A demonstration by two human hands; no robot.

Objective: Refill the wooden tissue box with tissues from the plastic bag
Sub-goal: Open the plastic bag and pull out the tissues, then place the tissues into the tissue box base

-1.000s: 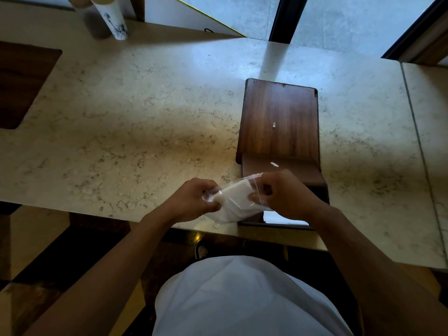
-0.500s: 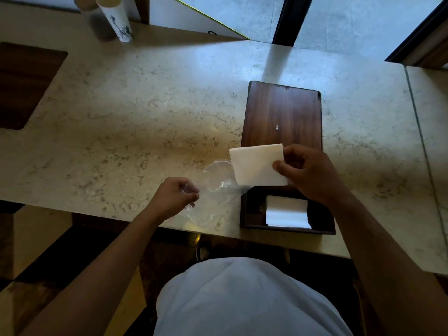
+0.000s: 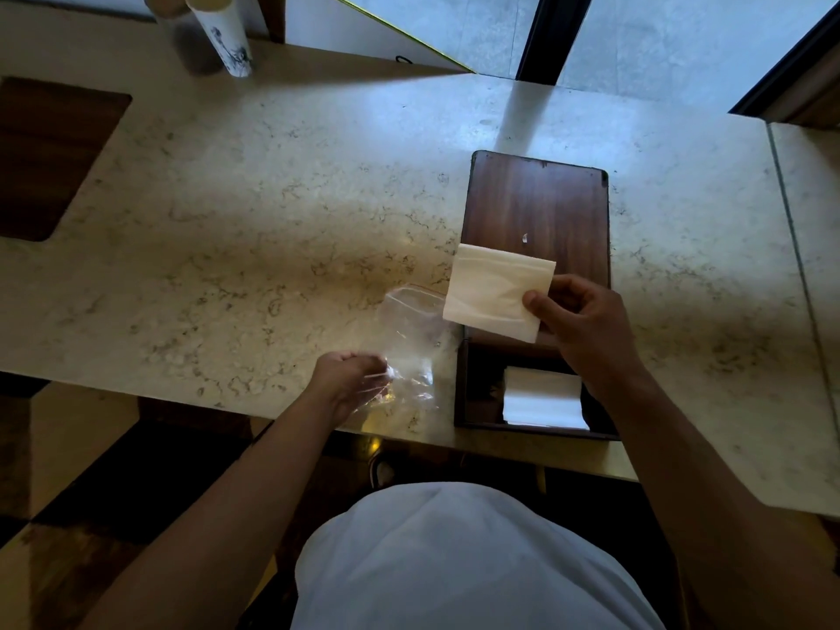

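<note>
While right hand (image 3: 586, 329) pinches tissues (image 3: 495, 295), left hand (image 3: 352, 379) grips bag (image 3: 411, 338)

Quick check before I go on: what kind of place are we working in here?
Probably a hotel or restaurant counter, though that is a guess: a polished marble countertop with inset dark wood, a wooden tissue box being restocked, and paper cups by tall windows.

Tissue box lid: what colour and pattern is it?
Dark brown wood grain, running lengthwise on the lid; the head view, the only one, shows it.

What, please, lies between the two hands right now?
In the head view, the clear plastic bag, pinched by the left hand, and the tissue stack, held by the right hand.
</note>
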